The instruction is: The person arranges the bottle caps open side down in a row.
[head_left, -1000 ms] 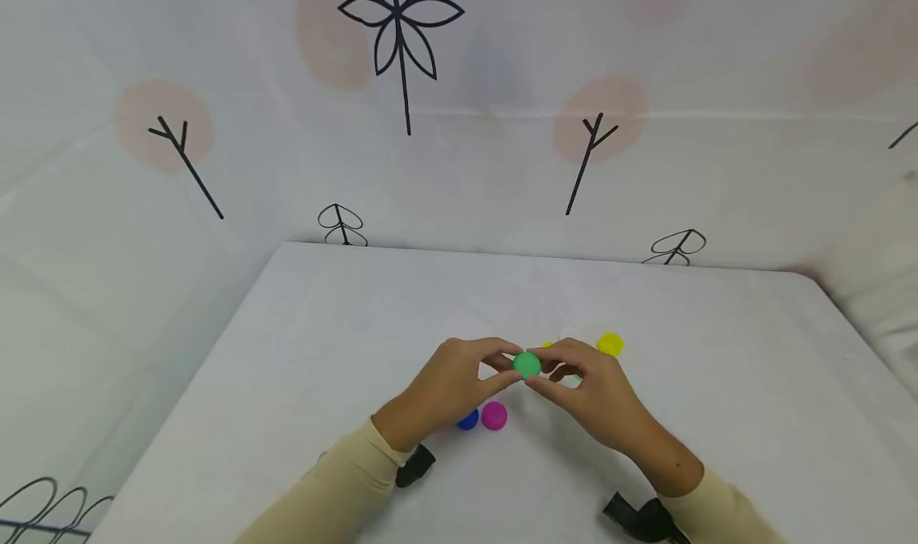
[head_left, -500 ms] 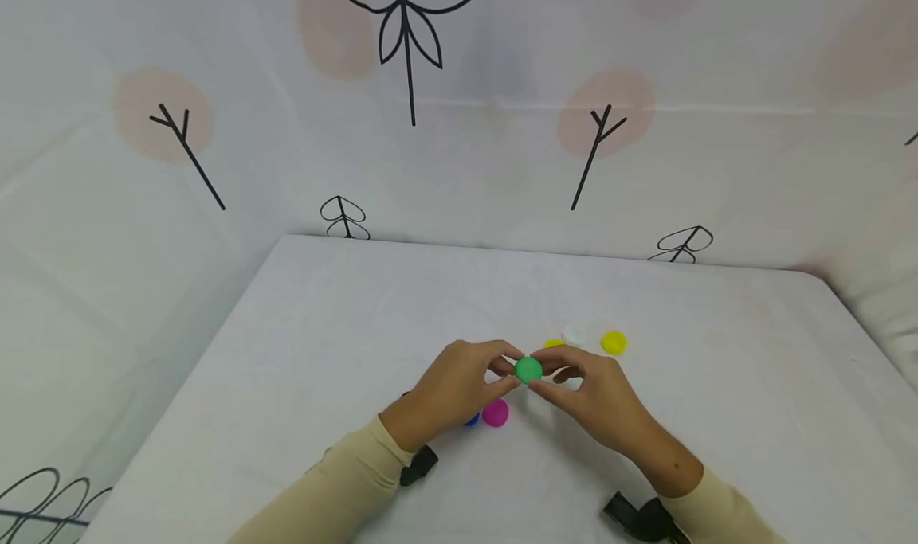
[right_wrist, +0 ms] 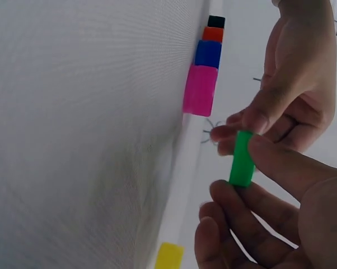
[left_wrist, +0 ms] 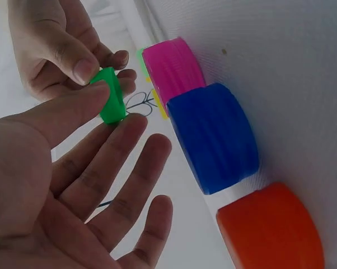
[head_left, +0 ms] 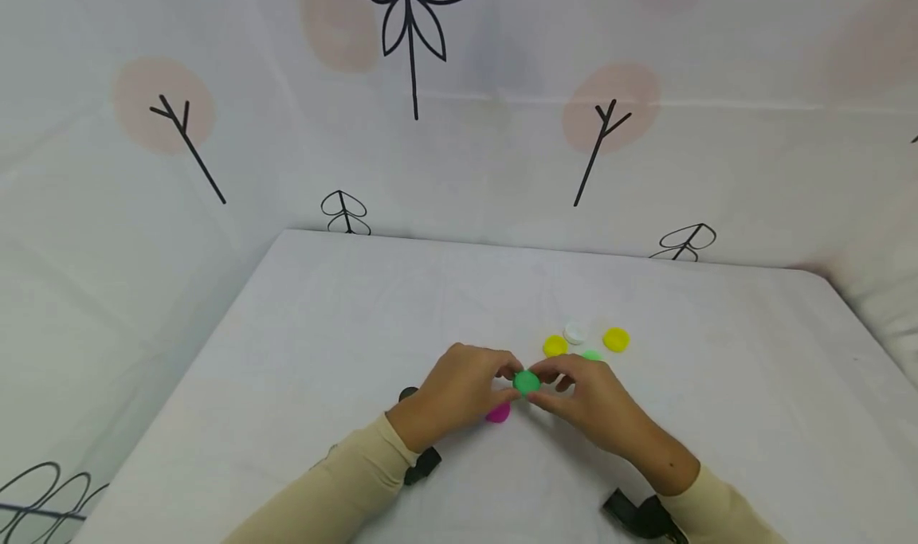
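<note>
A small green disc (head_left: pixel 527 382), shaped like a cap, is held between both hands above the white table. My left hand (head_left: pixel 459 385) pinches its left side with thumb and fingers; in the left wrist view the outer fingers spread away from it. On the opposite side my right hand (head_left: pixel 591 401) pinches the same disc (right_wrist: pixel 243 159), thumb on one face. A magenta disc (head_left: pixel 498 413) lies just below the left fingertips, partly covered by them. Beyond it in the left wrist view stand a blue disc (left_wrist: pixel 213 140) and an orange disc (left_wrist: pixel 272 230), both hidden by the left hand in the head view.
Behind the right hand lie two yellow discs (head_left: pixel 555 346), a white disc (head_left: pixel 574 334) and a light green disc (head_left: pixel 591 355). A black disc (head_left: pixel 408 393) shows beside the left wrist. White cloth with drawn plants rises behind the table (head_left: pixel 402 289).
Both hands have come slightly lower with the green disc, nearer the magenta one. The view has tilted down a little. The white and light green discs behind the right hand show more fully.
</note>
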The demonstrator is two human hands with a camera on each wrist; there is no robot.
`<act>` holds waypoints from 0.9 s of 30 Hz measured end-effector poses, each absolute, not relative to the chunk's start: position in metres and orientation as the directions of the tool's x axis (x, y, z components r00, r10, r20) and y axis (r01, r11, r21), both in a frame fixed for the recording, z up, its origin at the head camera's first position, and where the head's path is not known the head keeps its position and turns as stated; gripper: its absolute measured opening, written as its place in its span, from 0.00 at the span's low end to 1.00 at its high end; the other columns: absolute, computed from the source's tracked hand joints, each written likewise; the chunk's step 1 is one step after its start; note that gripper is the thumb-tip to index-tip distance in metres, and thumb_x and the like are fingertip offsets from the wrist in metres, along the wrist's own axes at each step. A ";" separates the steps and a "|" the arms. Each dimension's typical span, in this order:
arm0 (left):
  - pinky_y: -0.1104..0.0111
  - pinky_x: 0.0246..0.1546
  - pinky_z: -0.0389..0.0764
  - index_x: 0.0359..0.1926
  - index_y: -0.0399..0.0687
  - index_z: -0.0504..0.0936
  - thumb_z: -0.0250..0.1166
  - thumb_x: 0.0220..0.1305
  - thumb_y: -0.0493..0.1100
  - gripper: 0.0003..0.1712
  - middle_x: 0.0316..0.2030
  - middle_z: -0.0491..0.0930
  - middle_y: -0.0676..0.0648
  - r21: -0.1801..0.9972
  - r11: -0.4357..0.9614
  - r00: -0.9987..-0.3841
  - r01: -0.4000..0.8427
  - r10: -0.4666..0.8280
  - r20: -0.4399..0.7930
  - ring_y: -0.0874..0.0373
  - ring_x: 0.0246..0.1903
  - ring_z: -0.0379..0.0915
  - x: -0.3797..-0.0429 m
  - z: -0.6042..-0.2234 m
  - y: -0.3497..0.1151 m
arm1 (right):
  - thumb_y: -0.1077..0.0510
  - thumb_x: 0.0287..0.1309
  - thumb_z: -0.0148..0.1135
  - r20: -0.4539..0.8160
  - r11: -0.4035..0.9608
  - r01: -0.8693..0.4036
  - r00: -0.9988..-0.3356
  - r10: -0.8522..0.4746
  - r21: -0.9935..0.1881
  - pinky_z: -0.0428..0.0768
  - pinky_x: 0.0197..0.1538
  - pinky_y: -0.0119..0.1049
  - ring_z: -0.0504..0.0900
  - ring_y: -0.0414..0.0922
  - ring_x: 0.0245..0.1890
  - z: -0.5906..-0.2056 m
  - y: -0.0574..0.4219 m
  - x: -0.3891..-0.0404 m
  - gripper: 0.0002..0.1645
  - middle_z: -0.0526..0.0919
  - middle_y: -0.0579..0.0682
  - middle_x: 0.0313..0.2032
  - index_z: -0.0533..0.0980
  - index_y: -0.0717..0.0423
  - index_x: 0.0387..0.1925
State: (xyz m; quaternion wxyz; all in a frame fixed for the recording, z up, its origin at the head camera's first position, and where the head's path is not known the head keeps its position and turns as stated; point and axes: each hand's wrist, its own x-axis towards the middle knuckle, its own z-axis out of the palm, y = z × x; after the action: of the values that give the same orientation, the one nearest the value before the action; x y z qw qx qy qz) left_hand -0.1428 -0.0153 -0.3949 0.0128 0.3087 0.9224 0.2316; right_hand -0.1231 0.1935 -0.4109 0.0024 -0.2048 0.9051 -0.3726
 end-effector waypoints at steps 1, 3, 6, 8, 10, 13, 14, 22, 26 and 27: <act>0.68 0.49 0.78 0.46 0.56 0.88 0.75 0.59 0.48 0.14 0.37 0.89 0.61 0.426 0.703 -0.805 0.569 0.583 0.114 0.67 0.40 0.84 -0.143 -0.395 -0.015 | 0.56 0.54 0.75 0.129 0.645 -0.365 -0.915 -0.383 -0.672 0.82 0.42 0.32 0.82 0.41 0.39 -0.411 0.194 -0.123 0.13 0.87 0.38 0.40 0.85 0.49 0.43; 0.68 0.48 0.78 0.44 0.56 0.88 0.75 0.58 0.48 0.13 0.36 0.88 0.61 0.412 0.700 -0.794 0.583 0.599 0.106 0.68 0.38 0.84 -0.144 -0.398 -0.015 | 0.56 0.54 0.74 0.092 0.657 -0.353 -0.913 -0.398 -0.666 0.81 0.41 0.30 0.81 0.40 0.38 -0.411 0.194 -0.124 0.13 0.87 0.37 0.38 0.85 0.49 0.43; 0.68 0.46 0.76 0.42 0.56 0.88 0.75 0.58 0.47 0.11 0.35 0.88 0.61 0.399 0.696 -0.782 0.597 0.616 0.096 0.69 0.37 0.83 -0.144 -0.401 -0.015 | 0.54 0.54 0.75 0.060 0.667 -0.345 -0.910 -0.411 -0.661 0.81 0.39 0.29 0.80 0.39 0.36 -0.411 0.194 -0.124 0.13 0.87 0.38 0.36 0.85 0.49 0.42; 0.68 0.45 0.75 0.41 0.57 0.88 0.75 0.58 0.47 0.10 0.35 0.88 0.61 0.392 0.699 -0.780 0.598 0.620 0.087 0.69 0.37 0.82 -0.144 -0.403 -0.015 | 0.54 0.54 0.75 0.051 0.665 -0.346 -0.906 -0.420 -0.662 0.81 0.38 0.29 0.80 0.38 0.36 -0.411 0.194 -0.124 0.13 0.86 0.39 0.36 0.85 0.51 0.42; 0.68 0.45 0.74 0.41 0.58 0.88 0.74 0.58 0.47 0.09 0.36 0.87 0.62 0.386 0.705 -0.782 0.595 0.619 0.074 0.69 0.38 0.82 -0.143 -0.403 -0.015 | 0.54 0.53 0.75 0.047 0.665 -0.349 -0.903 -0.427 -0.660 0.81 0.38 0.29 0.81 0.37 0.35 -0.411 0.194 -0.125 0.13 0.86 0.40 0.35 0.85 0.52 0.41; 0.68 0.45 0.75 0.41 0.58 0.88 0.74 0.59 0.47 0.09 0.36 0.87 0.61 0.380 0.708 -0.781 0.595 0.622 0.065 0.69 0.38 0.81 -0.142 -0.403 -0.014 | 0.54 0.53 0.75 0.029 0.673 -0.345 -0.901 -0.433 -0.654 0.81 0.38 0.28 0.80 0.37 0.35 -0.412 0.193 -0.125 0.12 0.86 0.39 0.34 0.85 0.51 0.40; 0.68 0.44 0.75 0.42 0.57 0.88 0.74 0.59 0.47 0.09 0.37 0.87 0.61 0.376 0.709 -0.779 0.597 0.624 0.059 0.69 0.38 0.80 -0.142 -0.403 -0.014 | 0.54 0.53 0.75 0.024 0.676 -0.343 -0.901 -0.434 -0.652 0.81 0.38 0.29 0.80 0.37 0.36 -0.412 0.193 -0.125 0.12 0.85 0.38 0.34 0.85 0.51 0.40; 0.71 0.39 0.73 0.47 0.57 0.88 0.76 0.56 0.51 0.17 0.40 0.86 0.60 0.312 0.713 -0.751 0.628 0.660 0.001 0.67 0.35 0.74 -0.141 -0.404 -0.013 | 0.53 0.52 0.76 -0.029 0.676 -0.321 -0.892 -0.452 -0.663 0.80 0.39 0.29 0.78 0.36 0.36 -0.413 0.195 -0.126 0.14 0.84 0.38 0.34 0.85 0.51 0.40; 0.72 0.38 0.72 0.47 0.58 0.88 0.76 0.56 0.51 0.17 0.40 0.86 0.59 0.298 0.710 -0.744 0.638 0.668 -0.001 0.66 0.37 0.75 -0.140 -0.403 -0.012 | 0.53 0.51 0.77 -0.032 0.672 -0.320 -0.890 -0.456 -0.668 0.80 0.39 0.28 0.79 0.35 0.36 -0.413 0.196 -0.126 0.15 0.84 0.38 0.34 0.84 0.51 0.40; 0.72 0.37 0.71 0.47 0.58 0.88 0.76 0.56 0.51 0.17 0.40 0.86 0.59 0.298 0.711 -0.744 0.637 0.668 -0.001 0.66 0.37 0.75 -0.140 -0.404 -0.012 | 0.53 0.51 0.77 -0.036 0.671 -0.315 -0.890 -0.454 -0.671 0.79 0.39 0.28 0.79 0.35 0.36 -0.413 0.197 -0.126 0.15 0.84 0.37 0.34 0.84 0.51 0.40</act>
State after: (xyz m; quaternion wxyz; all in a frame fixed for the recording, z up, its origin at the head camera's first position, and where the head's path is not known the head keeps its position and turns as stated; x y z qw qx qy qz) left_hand -0.1397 -0.0123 -0.4035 0.0542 0.3534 0.9233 0.1405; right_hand -0.1264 0.1966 -0.4130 0.1002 -0.2118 0.9085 -0.3460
